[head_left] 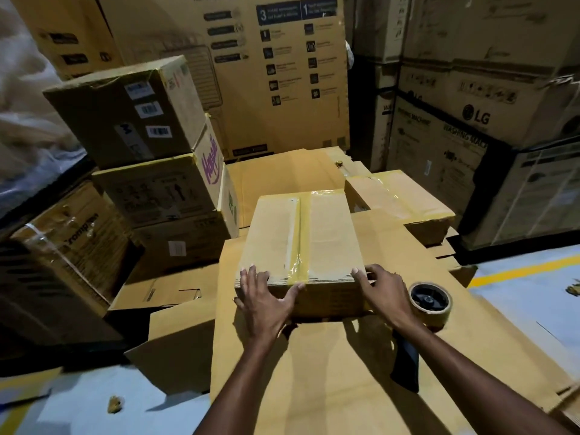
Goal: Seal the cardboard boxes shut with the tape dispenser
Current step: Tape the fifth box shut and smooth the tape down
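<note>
Bracing brown box (pixel 329 233), glossy tape (pixel 299 233) over seam; left hand (pixel 266 298), right hand (pixel 384 290) fingers (pixel 251 277) spread.

The tape dispenser (pixel 430 304) lies at 4 o'clock from the box (pixel 301 233). The right forearm crosses it, so the part between roll and dark handle is hidden. The left hand (pixel 266 296) covers the near left corner of the box, and the right hand (pixel 386 293) covers the near right corner; its thumb cannot be seen. Both forearms are cut off by the lower edge. At 12 o'clock the big printed carton (pixel 238 89) loses its top at the upper edge, and its small text is too blurred to read. At 10 o'clock a pale mass (pixel 28 98) is only blur. At 7 o'clock a small brown scrap (pixel 113 405) on the floor is too small to tell.
</note>
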### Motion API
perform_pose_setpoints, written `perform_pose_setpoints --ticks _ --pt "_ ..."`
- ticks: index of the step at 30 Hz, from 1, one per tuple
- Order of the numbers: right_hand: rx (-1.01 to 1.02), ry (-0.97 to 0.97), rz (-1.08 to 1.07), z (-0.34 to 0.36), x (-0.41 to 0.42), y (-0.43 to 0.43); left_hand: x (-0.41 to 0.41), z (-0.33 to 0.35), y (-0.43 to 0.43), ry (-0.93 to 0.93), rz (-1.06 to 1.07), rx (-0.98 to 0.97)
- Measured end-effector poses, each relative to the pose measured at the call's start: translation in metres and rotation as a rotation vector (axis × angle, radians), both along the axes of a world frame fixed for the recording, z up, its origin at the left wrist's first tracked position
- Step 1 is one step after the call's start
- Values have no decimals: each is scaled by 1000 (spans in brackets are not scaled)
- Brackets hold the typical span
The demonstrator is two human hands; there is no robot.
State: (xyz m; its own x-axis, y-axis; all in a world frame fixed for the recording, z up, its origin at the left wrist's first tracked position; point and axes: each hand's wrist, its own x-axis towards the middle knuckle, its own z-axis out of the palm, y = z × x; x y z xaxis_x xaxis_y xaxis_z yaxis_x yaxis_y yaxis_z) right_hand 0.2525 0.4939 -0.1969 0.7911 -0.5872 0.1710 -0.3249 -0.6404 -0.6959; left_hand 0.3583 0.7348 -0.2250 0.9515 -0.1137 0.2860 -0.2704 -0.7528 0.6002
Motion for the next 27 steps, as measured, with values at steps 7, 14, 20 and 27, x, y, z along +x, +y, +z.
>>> perform_pose_setpoints --ticks 7,14,20,27 --pt "140 -213 -129 -18 -43 -11 -1 -6 -3 -67 52 64" --pt "632 -87 -560 -39 -91 -26 -9 -8 -15 -29 98 60" --pt "1348 10 -579 -44 -100 -37 -24 -3 -22 54 113 168" --pt "1777 252 -202 -28 -103 -37 -35 6 -18 136 67 198"
